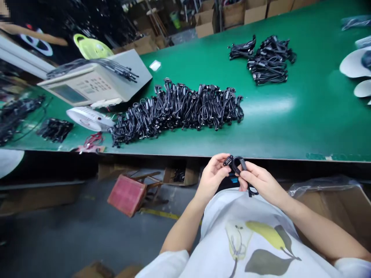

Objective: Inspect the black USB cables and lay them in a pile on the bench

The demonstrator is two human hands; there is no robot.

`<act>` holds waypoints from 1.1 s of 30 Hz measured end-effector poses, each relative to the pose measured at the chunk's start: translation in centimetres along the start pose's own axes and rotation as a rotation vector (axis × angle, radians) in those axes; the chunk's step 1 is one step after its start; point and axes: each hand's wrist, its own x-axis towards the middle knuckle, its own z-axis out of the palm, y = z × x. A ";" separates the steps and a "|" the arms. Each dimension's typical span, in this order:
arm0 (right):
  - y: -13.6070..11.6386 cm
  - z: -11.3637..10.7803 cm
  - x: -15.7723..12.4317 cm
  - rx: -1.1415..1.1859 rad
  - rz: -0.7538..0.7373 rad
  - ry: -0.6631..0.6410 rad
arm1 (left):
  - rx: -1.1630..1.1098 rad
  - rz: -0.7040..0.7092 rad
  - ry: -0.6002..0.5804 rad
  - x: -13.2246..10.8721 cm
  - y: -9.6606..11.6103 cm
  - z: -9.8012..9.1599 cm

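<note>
My left hand [211, 178] and my right hand [259, 182] are held together just below the table edge, both gripping a short black cable [239, 164]. My left fingers pinch its small multi-pin connector [228, 160], and the cable curves over to my right fingers, with a loop hanging below them. A long heap of similar black cables [176, 111] lies on the green workbench [319, 127] beyond my hands, out of reach of my fingers. Behind it lie smaller bundles of black cable [269, 60].
A beige benchtop test instrument [95, 83] with a keypad carries cables at the left, next to a white fan [88, 119]. Red wires [93, 141] lie near the bench edge. Below are an open cardboard box [179, 173], a red stool [126, 195] and plastic-lined carton [330, 200].
</note>
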 end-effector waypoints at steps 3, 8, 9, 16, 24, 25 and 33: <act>0.0 0.0 0.2 -0.006 0.052 -0.016 | -0.102 -0.001 -0.003 1.3 0.0 1.0; -0.9 -0.6 0.8 0.364 0.191 -0.039 | -0.179 -0.048 -0.058 3.4 0.0 1.5; -1.1 -0.7 0.9 0.431 0.219 -0.040 | -0.171 -0.068 -0.067 3.8 0.0 1.5; -1.8 -1.7 1.4 0.600 0.282 0.020 | -0.169 -0.178 -0.069 5.5 -0.4 2.2; -1.5 -2.1 2.1 0.603 0.301 0.013 | -0.157 -0.183 -0.058 6.1 -0.7 2.4; -1.5 -2.2 2.2 0.604 0.299 0.028 | -0.166 -0.178 -0.052 6.1 -0.7 2.4; -2.4 -3.9 3.4 0.528 0.075 0.430 | -0.250 -0.362 -0.275 4.1 -1.7 3.3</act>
